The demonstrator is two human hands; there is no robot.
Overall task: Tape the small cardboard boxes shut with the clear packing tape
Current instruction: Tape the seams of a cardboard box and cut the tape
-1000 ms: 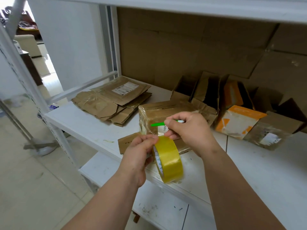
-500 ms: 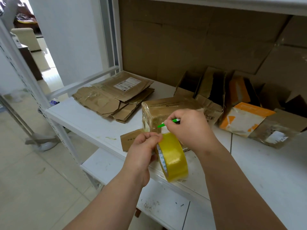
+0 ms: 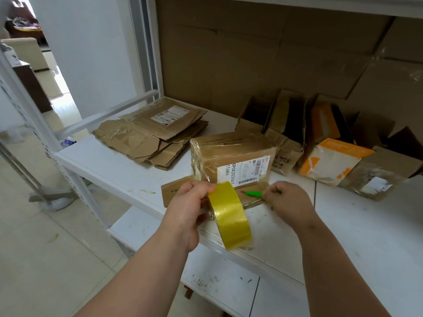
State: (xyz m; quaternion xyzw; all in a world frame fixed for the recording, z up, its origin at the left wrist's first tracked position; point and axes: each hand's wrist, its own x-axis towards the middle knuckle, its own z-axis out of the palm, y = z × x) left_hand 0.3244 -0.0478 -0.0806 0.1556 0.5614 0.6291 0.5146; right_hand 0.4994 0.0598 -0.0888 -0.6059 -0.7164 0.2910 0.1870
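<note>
A small cardboard box [image 3: 231, 156] wrapped in clear tape, with a white label facing me, stands on the white shelf [image 3: 119, 165], resting on a flat cardboard piece [image 3: 174, 193]. My left hand [image 3: 190, 209] grips a yellowish roll of packing tape [image 3: 230, 216] just in front of the box. My right hand [image 3: 288, 202] is to the right of the roll, fingers curled round a small green-handled tool [image 3: 253, 193] whose tip points left at the flat cardboard. Whether a tape strip runs between roll and box, I cannot tell.
A pile of flattened cardboard boxes [image 3: 151, 133] lies at the shelf's left. Several open boxes [image 3: 286, 124], one orange and white [image 3: 332, 161], lean at the back right. A lower shelf [image 3: 224, 284] juts out below. Tiled floor is at the left.
My right hand has moved from the box's front face down and right with the green tool. The box's label is now uncovered. The tape roll stays in my left hand.
</note>
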